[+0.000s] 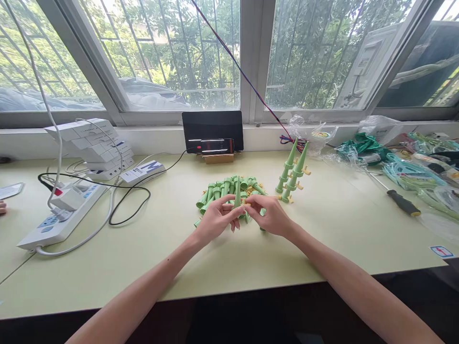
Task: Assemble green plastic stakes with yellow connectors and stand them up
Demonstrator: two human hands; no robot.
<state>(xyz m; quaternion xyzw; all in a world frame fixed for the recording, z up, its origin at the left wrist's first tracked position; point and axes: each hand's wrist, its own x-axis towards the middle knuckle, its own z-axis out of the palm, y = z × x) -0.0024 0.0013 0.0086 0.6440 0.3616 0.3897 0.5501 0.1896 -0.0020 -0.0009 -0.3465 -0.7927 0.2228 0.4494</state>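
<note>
My left hand and my right hand meet over the table's middle, both closed in a pinch. The left holds a green plastic spike upright. The right pinches a small yellow piece against it. Just behind them lies a pile of green spike parts. To the right of the pile lie two assembled green spikes with yellow pegs, propped up and tilted.
A white power strip with plugs and black and white cables lies left, beside stacked white boxes. A phone on a wooden stand sits under the window. A black-handled screwdriver and plastic bags lie right. Someone's fingertip shows far left.
</note>
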